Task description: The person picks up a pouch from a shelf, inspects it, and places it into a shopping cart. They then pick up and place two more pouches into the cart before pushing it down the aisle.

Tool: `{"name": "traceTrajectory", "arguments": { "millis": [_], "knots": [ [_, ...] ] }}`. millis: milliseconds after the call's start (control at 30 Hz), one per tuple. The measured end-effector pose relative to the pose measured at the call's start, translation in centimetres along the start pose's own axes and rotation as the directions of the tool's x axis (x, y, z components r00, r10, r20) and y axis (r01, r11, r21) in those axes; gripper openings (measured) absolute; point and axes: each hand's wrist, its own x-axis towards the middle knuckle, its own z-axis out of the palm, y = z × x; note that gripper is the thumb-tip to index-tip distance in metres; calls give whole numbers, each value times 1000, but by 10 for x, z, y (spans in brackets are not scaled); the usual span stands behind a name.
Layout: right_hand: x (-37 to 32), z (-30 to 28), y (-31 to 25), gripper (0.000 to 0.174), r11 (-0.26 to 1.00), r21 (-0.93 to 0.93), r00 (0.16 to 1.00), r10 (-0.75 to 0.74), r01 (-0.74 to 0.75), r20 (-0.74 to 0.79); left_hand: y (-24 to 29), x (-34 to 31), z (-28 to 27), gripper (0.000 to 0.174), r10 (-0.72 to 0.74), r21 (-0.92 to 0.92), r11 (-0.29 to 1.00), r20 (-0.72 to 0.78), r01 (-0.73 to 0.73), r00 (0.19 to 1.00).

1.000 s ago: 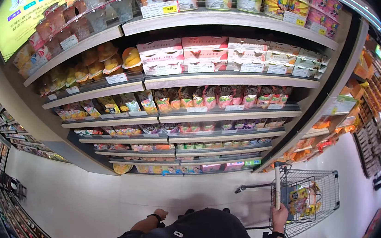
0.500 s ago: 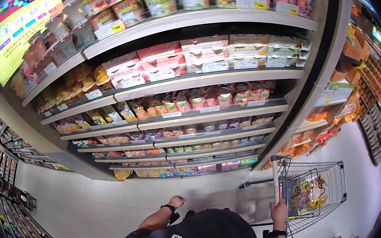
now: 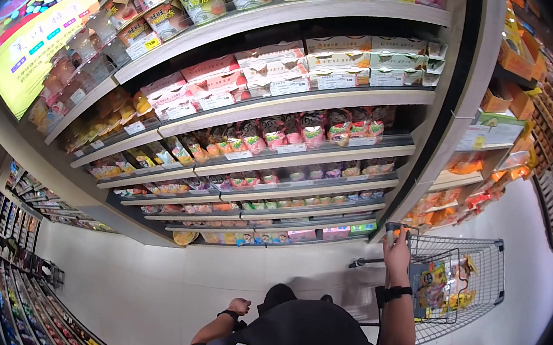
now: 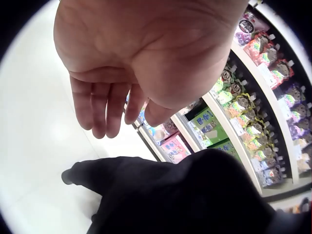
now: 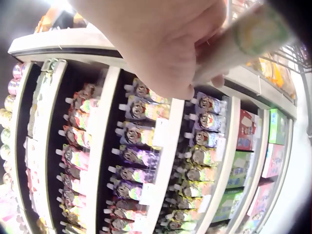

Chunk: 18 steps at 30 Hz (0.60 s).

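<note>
My right hand (image 3: 397, 258) grips the handle of a wire shopping cart (image 3: 502, 274), near the handle's end closest to the shelves. In the right wrist view its fingers curl round the pale handle bar (image 5: 239, 43). Packaged snacks in yellow and dark bags (image 3: 432, 283) lie inside the cart. My left hand (image 3: 239, 306) hangs low in front of the body and holds nothing. The left wrist view shows its palm, with the fingers (image 4: 99, 109) relaxed and extended above the pale floor.
A tall shelf unit (image 3: 283, 109) of jelly cups, boxes and spouted pouches spans the front. A lit yellow sign (image 3: 32, 32) stands at left. Orange packets (image 3: 462, 166) fill shelving at right. Pale tiled floor (image 3: 145, 270) lies between the shelves and me.
My right hand has slid along the cart handle toward its shelf-side end. My left hand swung forward, then back. The view has shifted, bringing the shelves leftward.
</note>
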Motion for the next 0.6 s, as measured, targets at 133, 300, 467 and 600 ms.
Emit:
{"name": "traceTrajectory", "arguments": {
  "millis": [133, 300, 467, 600],
  "knots": [
    [10, 30, 3, 77, 998, 10, 996, -58, 59, -74, 2, -32, 5, 43, -136, -95, 986, 15, 137, 991],
    [12, 34, 6, 81, 995, 50, 993, -88, 92, -77, -18, -21, 26, 41, 85, 118, 989, 63, -92, 994],
    [13, 23, -9, 79, 1000, 11, 1000, 11, -11, -19, 7, -1, -4, 44, 304, 376, 864, 143, -335, 942],
    [18, 38, -3, 80, 999, 8, 995, -46, 46, -84, 46, -2, -22, 44, 36, -87, 995, -118, -47, 992]
  ]
}}
